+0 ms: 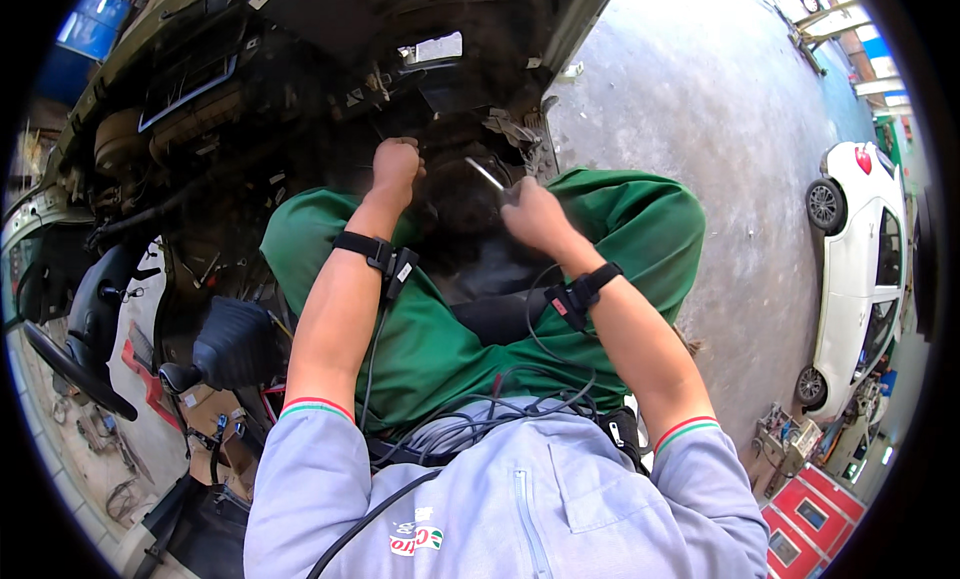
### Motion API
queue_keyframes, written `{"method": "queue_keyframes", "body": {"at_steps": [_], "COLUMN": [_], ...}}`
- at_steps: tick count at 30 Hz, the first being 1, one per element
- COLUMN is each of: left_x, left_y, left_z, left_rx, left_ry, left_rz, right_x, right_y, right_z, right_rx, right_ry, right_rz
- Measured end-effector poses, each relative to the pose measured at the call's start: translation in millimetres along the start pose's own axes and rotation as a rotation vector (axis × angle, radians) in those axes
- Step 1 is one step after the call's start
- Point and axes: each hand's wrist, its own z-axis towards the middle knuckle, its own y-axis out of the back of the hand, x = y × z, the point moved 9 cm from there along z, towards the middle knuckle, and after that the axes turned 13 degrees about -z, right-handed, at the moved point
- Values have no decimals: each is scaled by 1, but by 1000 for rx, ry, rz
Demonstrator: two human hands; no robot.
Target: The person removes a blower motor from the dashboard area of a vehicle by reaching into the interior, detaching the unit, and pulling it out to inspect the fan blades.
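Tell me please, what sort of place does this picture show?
Most likely a car repair workshop: the person sits at an opened-up vehicle interior with exposed parts, a gear lever is to the left, and a white car stands on the grey floor.

White car [848,279] at right; steering wheel [80,377] left.

2 bare hands [397,167]. 1 thin metal rod [485,173]. 2 blk wrist straps [365,247]. 2 grn trouser knees [655,219]. 1 steering whl [77,372]. 1 gear-lever boot [235,341] w/ 1 knob [180,378]. 1 lg wht car [845,309], 2 tyres [824,206] showing. 1 red panel [832,494] w/ 2 windows [812,512].
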Motion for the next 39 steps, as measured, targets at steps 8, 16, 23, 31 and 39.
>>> {"method": "queue_keyframes", "body": {"at_steps": [8,16,23,31,39], "left_x": [2,0,8,20,25], "left_y": [6,7,17,28,7], "left_z": [4,4,6,13,6], "left_rx": [-5,-38,-72,-23,95], "left_ry": [28,12,64,39,44], "left_rz": [-152,-155,-170,-63,106], "right_x": [49,27,35,25,0], "right_y": [-41,-22,-12,18,42], "right_z": [-6,29,40,53,72], "right_rx": [20,-122,-77,-126,-201], "right_ry": [230,53,34,-89,-222], "right_rz": [-364,-229,-229,-156,-57]}}
